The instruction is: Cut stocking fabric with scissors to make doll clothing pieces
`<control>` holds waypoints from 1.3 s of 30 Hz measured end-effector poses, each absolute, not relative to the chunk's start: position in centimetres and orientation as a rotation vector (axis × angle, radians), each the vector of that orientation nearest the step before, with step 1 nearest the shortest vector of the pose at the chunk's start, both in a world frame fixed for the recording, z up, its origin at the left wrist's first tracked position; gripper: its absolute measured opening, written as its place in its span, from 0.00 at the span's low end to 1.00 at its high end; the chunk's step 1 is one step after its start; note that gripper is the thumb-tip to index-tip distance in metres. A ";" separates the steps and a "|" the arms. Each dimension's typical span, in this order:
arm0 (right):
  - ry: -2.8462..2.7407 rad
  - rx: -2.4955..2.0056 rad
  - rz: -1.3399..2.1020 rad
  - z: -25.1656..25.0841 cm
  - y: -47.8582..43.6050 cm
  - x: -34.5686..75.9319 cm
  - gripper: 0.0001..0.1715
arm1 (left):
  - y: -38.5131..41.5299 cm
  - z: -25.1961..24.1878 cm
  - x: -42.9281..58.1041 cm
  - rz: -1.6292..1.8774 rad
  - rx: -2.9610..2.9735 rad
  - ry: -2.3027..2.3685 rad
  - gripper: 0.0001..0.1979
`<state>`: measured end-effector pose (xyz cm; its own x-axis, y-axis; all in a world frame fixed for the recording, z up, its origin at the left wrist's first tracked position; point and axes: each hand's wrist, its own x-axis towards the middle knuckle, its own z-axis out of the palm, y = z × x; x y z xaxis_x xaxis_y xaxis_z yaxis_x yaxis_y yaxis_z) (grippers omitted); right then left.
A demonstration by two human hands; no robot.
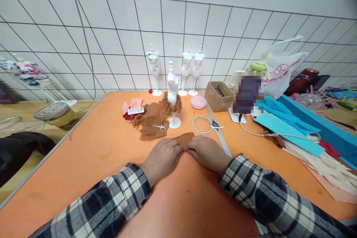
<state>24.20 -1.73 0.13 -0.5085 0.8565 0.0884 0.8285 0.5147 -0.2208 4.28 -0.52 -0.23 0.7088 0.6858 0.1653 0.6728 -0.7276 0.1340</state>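
My left hand and my right hand meet near the middle of the orange table. Both pinch the near edge of a small piece of brown fabric, which lies flat beyond the fingers; the fingertips partly hide that edge. Just past it stands a small white mannequin with brown gathered cloth around its lower body. Left of the mannequin a crumpled brown cloth is spread out, with small silver scissors on top.
A pink bowl, a cardboard box and a coiled white cable are at the back right. More white mannequins line the tiled wall. Blue cloth sheets lie at right, and a glass jar sits left of the table.
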 end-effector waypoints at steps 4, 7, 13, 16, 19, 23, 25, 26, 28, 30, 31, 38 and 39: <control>-2.570 -1.451 0.205 0.2 -1.9 24.0 0.13 | -0.7 0.2 4.4 0.343 2.866 1.139 0.13; -2.551 -1.477 0.222 0.2 -1.9 24.0 0.12 | -0.7 0.3 4.4 0.319 2.883 1.139 0.12; -2.534 -1.503 0.224 -0.2 -1.7 24.1 0.13 | -0.6 0.1 4.4 0.303 2.857 1.169 0.13; -2.520 -1.489 0.244 -0.3 -1.6 24.2 0.12 | -0.5 0.0 4.4 0.296 2.866 1.153 0.13; -2.514 -1.501 0.274 -0.2 -1.7 24.2 0.11 | -0.5 0.0 4.4 0.341 2.865 1.134 0.12; -2.509 -1.543 0.267 0.2 -1.8 24.1 0.10 | -0.5 0.0 4.3 0.373 2.867 1.111 0.11; -2.527 -1.533 0.258 0.2 -1.8 24.1 0.10 | -0.5 0.1 4.3 0.360 2.865 1.111 0.11; -2.534 -1.526 0.252 0.2 -1.7 24.1 0.11 | -0.5 0.1 4.3 0.362 2.861 1.113 0.11; -2.537 -1.522 0.237 0.1 -1.7 24.1 0.11 | -0.5 0.1 4.3 0.374 2.844 1.124 0.11; -2.537 -1.527 0.231 0.0 -1.7 24.1 0.11 | -0.5 0.1 4.3 0.375 2.838 1.128 0.12; -2.541 -1.532 0.233 0.0 -1.7 24.2 0.11 | -0.5 0.1 4.3 0.368 2.841 1.128 0.12; -2.556 -1.602 0.236 0.6 -1.9 24.0 0.11 | -0.4 0.0 4.2 0.384 2.874 1.126 0.11; -2.562 -1.611 0.237 0.7 -1.9 24.0 0.11 | -0.3 0.1 4.2 0.387 2.882 1.123 0.11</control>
<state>24.00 -1.89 0.67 -0.4328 0.9015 0.0067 0.8850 0.4263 -0.1873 4.22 -0.34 0.06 0.7096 0.6691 0.2208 0.6630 -0.7402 0.1123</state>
